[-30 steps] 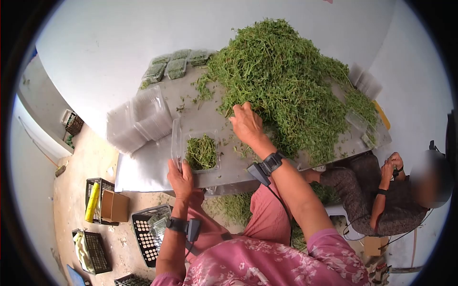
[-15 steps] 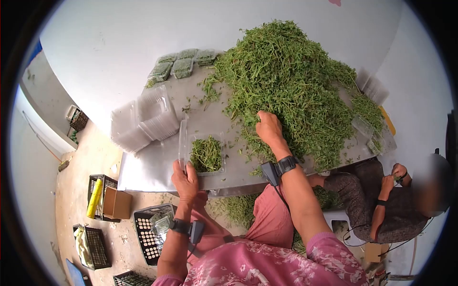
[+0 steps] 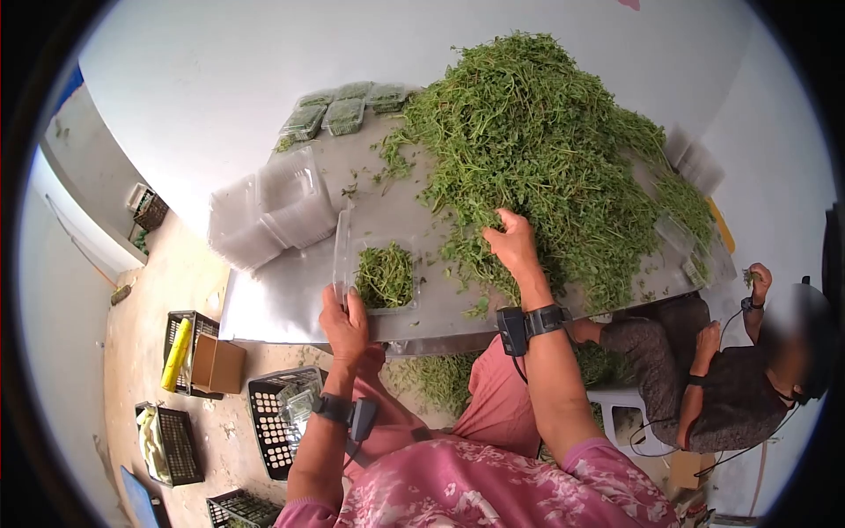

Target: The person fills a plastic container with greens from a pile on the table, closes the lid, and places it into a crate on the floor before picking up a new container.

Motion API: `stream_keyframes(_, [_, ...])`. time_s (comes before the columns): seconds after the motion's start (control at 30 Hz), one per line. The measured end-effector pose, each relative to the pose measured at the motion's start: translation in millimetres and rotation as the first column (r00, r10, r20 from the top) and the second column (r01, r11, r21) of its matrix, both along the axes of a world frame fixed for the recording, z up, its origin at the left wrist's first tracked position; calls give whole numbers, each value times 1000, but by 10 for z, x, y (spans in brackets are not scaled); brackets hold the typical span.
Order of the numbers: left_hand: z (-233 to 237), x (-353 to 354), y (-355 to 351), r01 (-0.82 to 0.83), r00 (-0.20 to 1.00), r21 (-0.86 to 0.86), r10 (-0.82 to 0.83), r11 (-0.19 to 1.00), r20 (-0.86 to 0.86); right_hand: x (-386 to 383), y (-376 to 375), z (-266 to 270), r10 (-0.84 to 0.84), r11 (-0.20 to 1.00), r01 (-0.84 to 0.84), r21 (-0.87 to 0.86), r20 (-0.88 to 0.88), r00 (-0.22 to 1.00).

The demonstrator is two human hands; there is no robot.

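A clear plastic clamshell container (image 3: 416,297) stands on the metal table with its lid raised at the left. Green leafy stems (image 3: 385,275) fill much of its base. My left hand (image 3: 344,322) grips the near left corner, thumb on the inner side and fingers outside. At the near edge of a tall heap of the same greens (image 3: 537,150), my right hand (image 3: 515,248) touches the stems, its thumb and forefinger spread apart. Its other fingers are partly hidden.
Nested empty clamshells (image 3: 273,211) stand at the table's left. Several filled packs (image 3: 343,115) sit behind them. Crates (image 3: 273,422) and a cardboard box (image 3: 217,364) are on the floor at left. A co-worker (image 3: 739,396) sits at right, holding some greens.
My right hand has shifted slightly right along the heap, and its thumb and forefinger have parted. My left hand stays at the container. The co-worker's hands have moved apart, one raised with greens.
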State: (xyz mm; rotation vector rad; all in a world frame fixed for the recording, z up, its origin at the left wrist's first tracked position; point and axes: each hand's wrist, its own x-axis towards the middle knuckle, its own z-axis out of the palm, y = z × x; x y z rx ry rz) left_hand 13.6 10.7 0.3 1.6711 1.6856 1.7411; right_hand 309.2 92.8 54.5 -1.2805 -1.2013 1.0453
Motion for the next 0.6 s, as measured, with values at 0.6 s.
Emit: stream_keyframes(0.6, [57,-61,-55,-3,1000,-155,5,988,14,-709,-265,596,-164,836,-161,524,518,839])
